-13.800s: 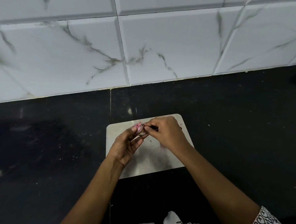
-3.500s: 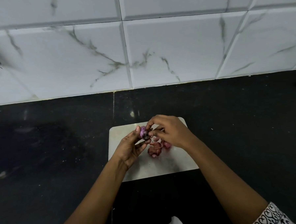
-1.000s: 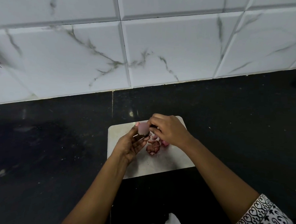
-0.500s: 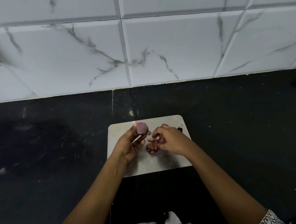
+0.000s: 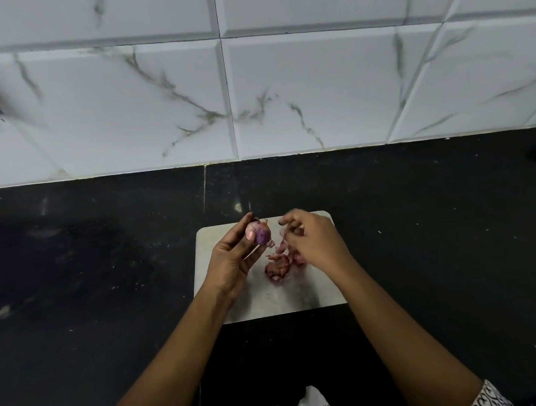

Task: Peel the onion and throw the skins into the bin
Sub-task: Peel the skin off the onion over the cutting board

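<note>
Right hand (image 5: 312,244) has left onion (image 5: 261,235), grip unclear; left hand's (image 5: 232,260) fingers (image 5: 246,224) hold it tip-up.

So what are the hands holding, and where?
The left hand pinches the onion by its sides, thumb against fingertips. The right hand is blurred; whether it holds anything cannot be told.

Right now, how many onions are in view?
1. The onion is held in the left hand above the white board's far left corner. Only loose skins lie on the board; the right hand covers some, so something small may be hidden beneath.
</note>
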`<state>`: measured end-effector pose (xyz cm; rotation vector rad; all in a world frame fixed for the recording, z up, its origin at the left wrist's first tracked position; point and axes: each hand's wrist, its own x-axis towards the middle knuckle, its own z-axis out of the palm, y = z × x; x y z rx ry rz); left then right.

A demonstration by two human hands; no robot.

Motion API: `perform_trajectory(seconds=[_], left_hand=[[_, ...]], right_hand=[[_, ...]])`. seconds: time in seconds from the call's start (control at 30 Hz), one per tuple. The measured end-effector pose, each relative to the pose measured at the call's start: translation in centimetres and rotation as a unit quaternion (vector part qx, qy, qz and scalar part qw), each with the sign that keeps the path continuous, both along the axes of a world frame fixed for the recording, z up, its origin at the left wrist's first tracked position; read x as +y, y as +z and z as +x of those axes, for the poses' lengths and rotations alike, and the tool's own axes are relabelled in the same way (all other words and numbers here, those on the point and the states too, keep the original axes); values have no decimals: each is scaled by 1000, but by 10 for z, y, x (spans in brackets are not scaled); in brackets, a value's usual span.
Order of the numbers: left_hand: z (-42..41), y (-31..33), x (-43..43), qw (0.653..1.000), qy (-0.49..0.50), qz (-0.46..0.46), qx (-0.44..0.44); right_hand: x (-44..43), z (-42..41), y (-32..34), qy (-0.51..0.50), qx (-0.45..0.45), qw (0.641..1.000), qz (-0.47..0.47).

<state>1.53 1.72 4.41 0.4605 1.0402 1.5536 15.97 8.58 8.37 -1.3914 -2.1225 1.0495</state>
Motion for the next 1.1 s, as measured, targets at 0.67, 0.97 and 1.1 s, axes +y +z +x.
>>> perform_trajectory(seconds=[0.67, 0.97, 1.1], left_hand=[[2, -9, -2, 995, 16, 50, 89], [0, -10, -3, 986, -1, 65, 157], [2, -12, -4, 988, 6, 81, 128]], right_hand=[[-8, -19, 0, 6, 20, 992, 122], [-7, -25, -8, -68, 71, 991, -94], [-6, -27, -5, -94, 205, 928, -296]])
